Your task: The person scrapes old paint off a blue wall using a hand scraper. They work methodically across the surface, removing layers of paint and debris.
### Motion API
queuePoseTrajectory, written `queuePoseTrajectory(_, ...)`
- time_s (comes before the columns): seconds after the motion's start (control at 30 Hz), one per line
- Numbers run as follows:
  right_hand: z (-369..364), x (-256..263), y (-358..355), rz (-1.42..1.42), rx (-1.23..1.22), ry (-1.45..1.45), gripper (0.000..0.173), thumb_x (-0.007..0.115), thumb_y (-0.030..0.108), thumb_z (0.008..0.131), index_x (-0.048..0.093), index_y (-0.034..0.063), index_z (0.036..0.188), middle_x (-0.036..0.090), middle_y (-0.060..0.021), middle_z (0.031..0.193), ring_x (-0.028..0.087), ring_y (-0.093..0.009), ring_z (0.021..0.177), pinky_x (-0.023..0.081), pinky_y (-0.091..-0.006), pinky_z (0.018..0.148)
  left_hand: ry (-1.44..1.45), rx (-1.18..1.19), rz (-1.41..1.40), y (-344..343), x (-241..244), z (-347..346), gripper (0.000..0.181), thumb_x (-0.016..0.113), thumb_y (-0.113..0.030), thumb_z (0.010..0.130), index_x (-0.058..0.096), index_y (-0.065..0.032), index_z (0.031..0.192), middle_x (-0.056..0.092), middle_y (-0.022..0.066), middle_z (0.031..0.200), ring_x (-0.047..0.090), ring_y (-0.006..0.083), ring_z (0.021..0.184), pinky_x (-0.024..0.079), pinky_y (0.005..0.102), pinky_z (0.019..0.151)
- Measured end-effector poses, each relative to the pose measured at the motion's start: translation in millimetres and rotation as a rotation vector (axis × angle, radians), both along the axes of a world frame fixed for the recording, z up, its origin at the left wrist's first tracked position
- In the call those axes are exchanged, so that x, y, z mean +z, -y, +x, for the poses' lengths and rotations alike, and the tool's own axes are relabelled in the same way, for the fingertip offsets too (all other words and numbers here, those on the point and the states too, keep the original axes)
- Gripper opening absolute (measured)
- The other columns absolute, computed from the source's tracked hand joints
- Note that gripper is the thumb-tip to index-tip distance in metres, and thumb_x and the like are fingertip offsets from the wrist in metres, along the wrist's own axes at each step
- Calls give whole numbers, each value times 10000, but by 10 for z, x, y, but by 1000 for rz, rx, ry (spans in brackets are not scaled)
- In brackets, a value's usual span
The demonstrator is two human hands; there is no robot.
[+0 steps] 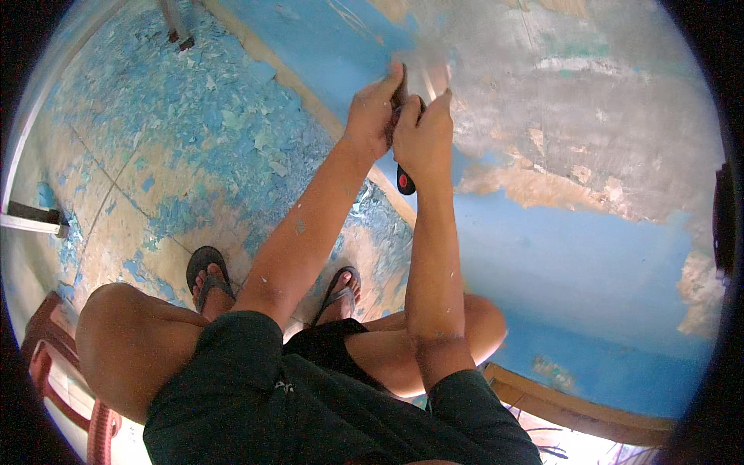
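My left hand [375, 119] and my right hand [427, 136] are both closed around a scraper with a black handle [405, 181]. A red spot marks the handle's butt end, which sticks out below my right hand. The blade end is blurred and partly hidden by my fingers. It is up against the wall where blue paint [349, 52] meets a stripped grey patch [558, 122]. Torn tan edges [540, 183] border that patch, with more blue wall [564, 256] below it. Small pale flecks cling to both my forearms.
Blue paint flakes [232, 122] litter the tiled floor [110, 209] beside a tan skirting strip [308, 104]. Metal legs [177, 29] stand at the far left, with another leg [35, 221] nearer. A reddish-brown plastic chair [49, 331] is at lower left. My sandalled feet [212, 279] rest on the floor.
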State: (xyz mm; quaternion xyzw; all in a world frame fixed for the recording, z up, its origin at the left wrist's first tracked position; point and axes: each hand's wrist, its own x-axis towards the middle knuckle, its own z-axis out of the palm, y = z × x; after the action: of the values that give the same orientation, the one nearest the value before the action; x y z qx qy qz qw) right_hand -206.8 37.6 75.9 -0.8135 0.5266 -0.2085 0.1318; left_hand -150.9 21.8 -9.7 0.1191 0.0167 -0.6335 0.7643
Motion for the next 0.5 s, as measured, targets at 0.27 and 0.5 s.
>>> queuePoseTrajectory(0.27,6,-95,-35,-45,-53,3,592,472,147,922,266,-281,1275,619,-394,895,637,-518,893,520,-500,773,-78,-40,53,-28,2,8,325,699,-322,905,646,-2,897,634,67,798,612,172,671,504,300,589)
queuePoseTrajectory(0.5,-40,-81,11,-34,-8,9,590,470,151,920,274,-272,1283,621,-395,920,640,-506,900,526,-489,779,-107,-11,55,-40,7,-15,321,709,-297,898,649,16,932,646,81,846,628,194,743,520,340,655)
